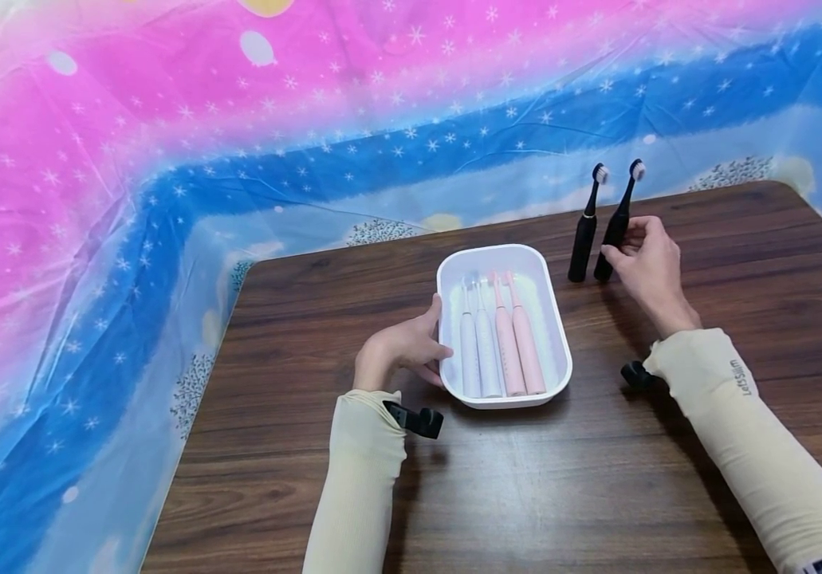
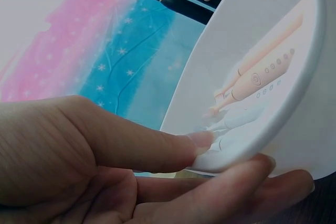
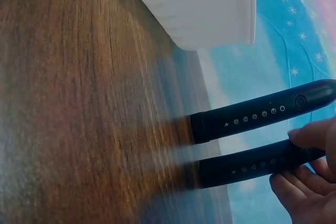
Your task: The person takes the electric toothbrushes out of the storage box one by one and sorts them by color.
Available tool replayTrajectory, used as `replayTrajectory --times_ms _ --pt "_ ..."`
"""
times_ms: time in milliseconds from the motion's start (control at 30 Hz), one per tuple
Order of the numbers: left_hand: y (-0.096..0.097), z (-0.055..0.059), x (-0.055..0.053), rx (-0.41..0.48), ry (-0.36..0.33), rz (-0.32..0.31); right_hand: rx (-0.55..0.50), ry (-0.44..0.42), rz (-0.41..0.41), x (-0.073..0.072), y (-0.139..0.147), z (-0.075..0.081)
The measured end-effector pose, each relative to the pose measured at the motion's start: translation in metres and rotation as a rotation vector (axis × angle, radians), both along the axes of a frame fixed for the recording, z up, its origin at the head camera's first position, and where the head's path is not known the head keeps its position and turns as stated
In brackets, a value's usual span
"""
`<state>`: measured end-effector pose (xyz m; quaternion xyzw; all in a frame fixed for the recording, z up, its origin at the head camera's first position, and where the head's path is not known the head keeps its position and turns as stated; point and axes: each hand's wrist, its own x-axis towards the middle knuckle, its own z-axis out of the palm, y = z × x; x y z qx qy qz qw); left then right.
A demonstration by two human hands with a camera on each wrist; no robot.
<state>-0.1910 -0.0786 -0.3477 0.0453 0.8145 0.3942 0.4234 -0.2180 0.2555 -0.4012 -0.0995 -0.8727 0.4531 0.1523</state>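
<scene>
A white plastic box stands near the middle of the table. My left hand grips its left side, with the thumb over the rim and the fingers against the outer wall, as the left wrist view shows. Two pale whitish electric toothbrushes and two pink ones lie side by side inside, heads towards the far end. To the right of the box, my right hand pinches the handle of a black electric toothbrush that stands upright, bristles on top. A second black electric toothbrush stands upright just left of it.
The dark wood-grain table ends close behind the black toothbrushes. A pink and blue snowflake-patterned cloth hangs behind it and along its left side. Black wrist cameras stick out from both cream sleeves.
</scene>
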Motion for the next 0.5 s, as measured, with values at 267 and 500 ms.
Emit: replayTrajectory --times_ms 267,500 --pt "0.001 0.002 0.000 -0.003 0.008 -0.017 -0.011 -0.024 0.017 0.003 0.007 0.000" --pt "0.000 0.000 0.000 -0.012 0.005 -0.015 -0.010 -0.025 0.025 0.010 0.012 0.001"
